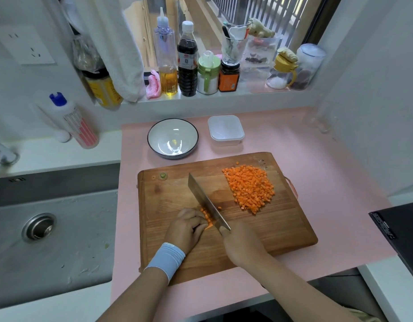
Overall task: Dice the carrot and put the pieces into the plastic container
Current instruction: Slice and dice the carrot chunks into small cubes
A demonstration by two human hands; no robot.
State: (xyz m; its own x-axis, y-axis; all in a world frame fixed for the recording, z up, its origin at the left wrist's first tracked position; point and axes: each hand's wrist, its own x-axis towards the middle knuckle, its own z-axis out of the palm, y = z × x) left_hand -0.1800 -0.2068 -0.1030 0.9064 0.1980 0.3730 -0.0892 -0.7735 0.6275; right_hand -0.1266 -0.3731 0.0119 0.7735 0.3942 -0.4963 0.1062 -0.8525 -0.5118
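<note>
Pink counter (317, 217), sink (50, 228) to the left. Wooden cutting board (259, 228) on it, plastic container (226, 130) just behind. Diced carrot pile (249, 187) on board's right side. Right hand (242, 242) wrapped round cleaver (205, 201) handle; left hand (187, 228), fingers curled, pinning remaining carrot strips (208, 216) against blade. Dice likely light, stiff, scatter-prone; probably best scooped on blade flat.

Right hand (241, 242) grips cleaver (206, 201); left hand (185, 228) holds carrot strips (207, 216); diced pile (250, 188) on board (282, 228).
</note>
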